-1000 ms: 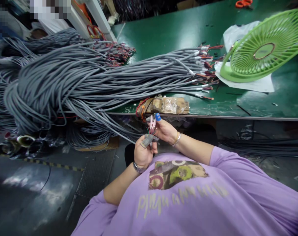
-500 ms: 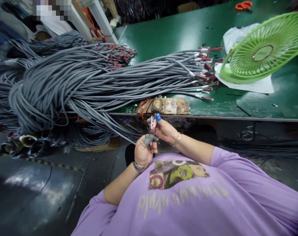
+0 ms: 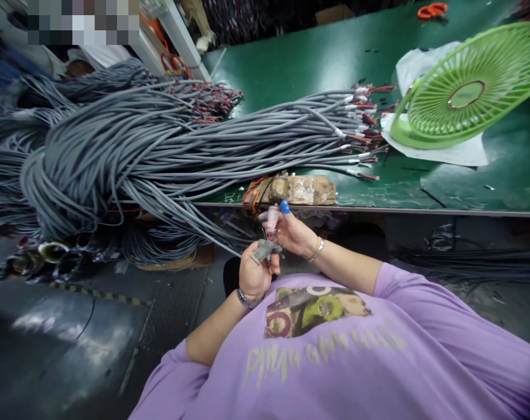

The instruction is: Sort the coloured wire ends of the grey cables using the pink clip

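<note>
Just in front of the purple shirt, my left hand (image 3: 254, 275) is closed round the end of a grey cable, its thumb covered by a grey wrap (image 3: 262, 251). Thin coloured wires (image 3: 269, 235), green and red among them, fan out of the cable end between my hands. My right hand (image 3: 299, 234) pinches at these wires from the other side. A blue cover (image 3: 285, 207) sits on its thumb tip, and a pinkish wrap (image 3: 272, 217) is on a finger. The exact fingertip contact is too small to make out.
A large bundle of grey cables (image 3: 230, 140) lies across the green table (image 3: 286, 64), stripped ends to the right. A wooden block (image 3: 313, 189) sits at the table's front edge. A green fan (image 3: 466, 93) stands at right, orange-handled scissors (image 3: 432, 10) at the back.
My right thumb has lifted slightly away from the wrapped finger, and that finger is blurred by motion. My left hand keeps its place on the cable.
</note>
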A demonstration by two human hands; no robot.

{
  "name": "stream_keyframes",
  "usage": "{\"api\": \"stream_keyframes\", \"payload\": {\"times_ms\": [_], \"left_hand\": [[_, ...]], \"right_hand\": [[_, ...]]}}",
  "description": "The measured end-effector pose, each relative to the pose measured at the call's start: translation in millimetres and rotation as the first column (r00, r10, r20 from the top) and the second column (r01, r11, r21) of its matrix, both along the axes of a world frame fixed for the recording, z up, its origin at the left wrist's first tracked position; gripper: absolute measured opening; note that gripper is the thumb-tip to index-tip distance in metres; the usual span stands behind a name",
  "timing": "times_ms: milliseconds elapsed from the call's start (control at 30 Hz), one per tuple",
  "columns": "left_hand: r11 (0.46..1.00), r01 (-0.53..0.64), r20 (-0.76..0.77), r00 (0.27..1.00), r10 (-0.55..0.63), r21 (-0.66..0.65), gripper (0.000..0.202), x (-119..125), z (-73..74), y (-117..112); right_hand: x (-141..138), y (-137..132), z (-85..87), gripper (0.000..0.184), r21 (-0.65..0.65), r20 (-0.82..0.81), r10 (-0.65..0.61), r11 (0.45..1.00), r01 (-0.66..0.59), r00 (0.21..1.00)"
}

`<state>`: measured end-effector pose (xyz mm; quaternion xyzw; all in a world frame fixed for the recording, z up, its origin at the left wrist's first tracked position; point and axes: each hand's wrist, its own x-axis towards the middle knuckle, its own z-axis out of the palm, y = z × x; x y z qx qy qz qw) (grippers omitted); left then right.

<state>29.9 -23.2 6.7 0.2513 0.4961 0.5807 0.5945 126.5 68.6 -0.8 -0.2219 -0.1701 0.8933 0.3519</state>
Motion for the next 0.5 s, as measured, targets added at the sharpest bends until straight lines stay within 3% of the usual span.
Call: {"api": "stream_keyframes", "payload": {"times_ms": [167, 300, 500], "left_hand": [[1.000, -0.007, -0.028, 1.000, 0.006, -0.010, 0.030, 0, 3.5, -10], [0.998, -0.057, -0.057, 0.997, 0.058, 0.027, 0.032, 3, 8.3, -11], [0.991, -0.108, -0.141, 0.983, 0.117, 0.074, 0.034, 6, 9.5, -3]], "right_hand": [[6, 0, -1.5, 0.042, -0.014, 0.004, 0.016, 1.000, -0.016, 1.000], [10, -2, -3.9, 0.025, 0.053, 0.037, -0.038, 0.998, 0.036, 0.999], [11, -6, -2.6, 0.026, 0.145, 0.047, -0.063, 0.988, 0.056, 0.997]]}}
